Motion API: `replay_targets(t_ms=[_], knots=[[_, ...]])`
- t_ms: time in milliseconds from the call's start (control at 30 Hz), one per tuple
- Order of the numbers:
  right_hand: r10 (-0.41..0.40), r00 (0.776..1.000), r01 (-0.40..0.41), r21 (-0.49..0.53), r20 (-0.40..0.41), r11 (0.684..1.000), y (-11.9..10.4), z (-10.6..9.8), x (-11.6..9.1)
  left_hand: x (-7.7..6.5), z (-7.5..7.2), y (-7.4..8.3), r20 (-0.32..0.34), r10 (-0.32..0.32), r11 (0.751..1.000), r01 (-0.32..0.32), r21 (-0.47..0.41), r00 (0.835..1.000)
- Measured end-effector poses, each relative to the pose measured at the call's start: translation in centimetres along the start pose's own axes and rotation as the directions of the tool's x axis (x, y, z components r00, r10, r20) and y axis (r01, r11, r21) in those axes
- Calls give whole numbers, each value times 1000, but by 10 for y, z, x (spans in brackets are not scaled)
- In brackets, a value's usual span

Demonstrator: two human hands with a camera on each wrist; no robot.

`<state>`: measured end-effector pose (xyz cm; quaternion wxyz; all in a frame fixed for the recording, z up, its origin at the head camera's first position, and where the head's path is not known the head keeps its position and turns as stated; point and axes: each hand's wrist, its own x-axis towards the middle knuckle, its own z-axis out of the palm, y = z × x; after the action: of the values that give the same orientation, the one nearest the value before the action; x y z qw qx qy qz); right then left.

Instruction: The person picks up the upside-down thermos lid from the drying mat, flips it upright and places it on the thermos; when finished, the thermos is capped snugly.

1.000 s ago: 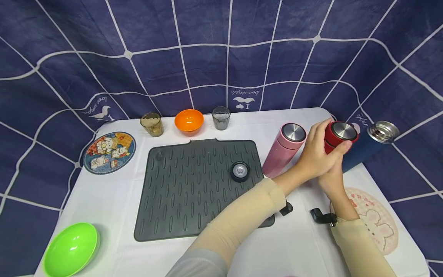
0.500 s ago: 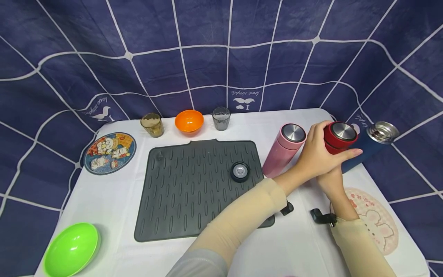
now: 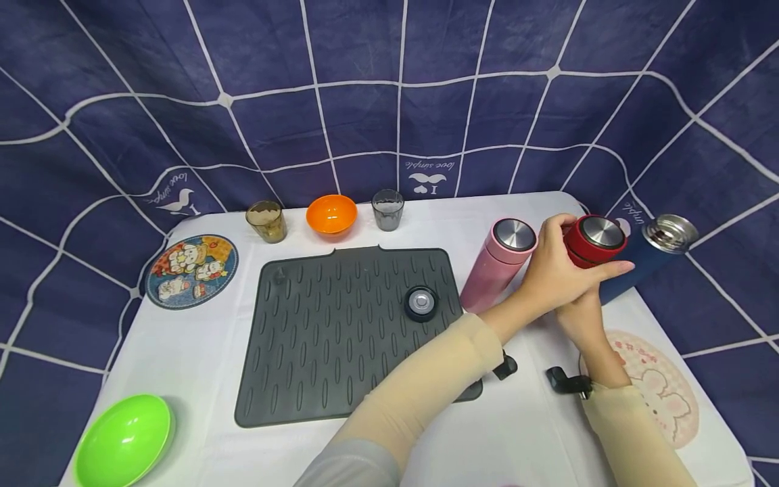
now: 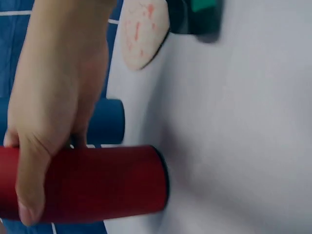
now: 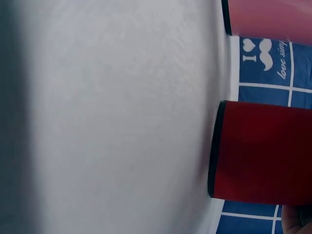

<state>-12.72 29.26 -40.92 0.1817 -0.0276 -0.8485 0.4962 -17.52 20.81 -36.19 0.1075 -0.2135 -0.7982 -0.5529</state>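
Observation:
A red thermos (image 3: 590,247) with a steel-topped lid (image 3: 603,232) stands at the right of the table. My left hand (image 3: 558,267) wraps its fingers round the lid's left side, thumb stretched out straight in front. Lower down, my right hand (image 3: 581,312) grips the thermos body; in the left wrist view the thumb of the right hand (image 4: 51,92) lies across the red side. The right wrist view shows the thermos base (image 5: 217,151) at the white cloth. A pink thermos (image 3: 496,267) with its lid on stands just left. Behind the hands is a lidless navy thermos (image 3: 645,260).
A dark round cap (image 3: 421,303) lies on the grey ridged mat (image 3: 322,331). Along the back stand an amber glass (image 3: 266,222), an orange bowl (image 3: 331,215) and a grey glass (image 3: 387,210). A green bowl (image 3: 124,439) sits front left; round mats (image 3: 191,270) lie at both sides.
My left thumb has lifted off the lid's front and stretched to the right, and the left fingers have drawn in lower behind the lid. The right hand keeps its grip.

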Motion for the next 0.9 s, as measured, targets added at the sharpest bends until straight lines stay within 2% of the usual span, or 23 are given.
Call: replay_targets(t_ms=[67,100,200,333,400,533,600,700,900], knots=[[-9,1000,9,7,-5,1000,0,0,0,-1,1,3,-24,-23,1000,23,-4,999],[-8,1000,8,1,-6,1000,1,0,0,-1,2,3,-31,-13,1000,13,13,999],[-8,1000,8,-27,-9,1000,8,0,1,0,1,2,1,60,996,-60,65,998],[-36,999,36,-22,9,999,9,-2,1,1,-1,-4,57,162,979,-168,112,985],[-48,999,48,-18,14,999,3,-3,-1,0,-1,-4,53,152,983,-157,93,987],[-23,1000,24,-29,15,999,-2,-4,-4,-4,4,-2,-16,53,998,-52,16,998],[-16,1000,16,-36,14,999,0,-3,-5,-5,5,-1,-37,26,1000,-25,9,999],[1,1000,-1,-32,7,999,12,-2,0,-5,5,-1,-40,64,997,-62,34,997],[1,1000,-2,-67,-11,998,35,0,8,-4,0,-5,32,160,985,-162,62,987]])
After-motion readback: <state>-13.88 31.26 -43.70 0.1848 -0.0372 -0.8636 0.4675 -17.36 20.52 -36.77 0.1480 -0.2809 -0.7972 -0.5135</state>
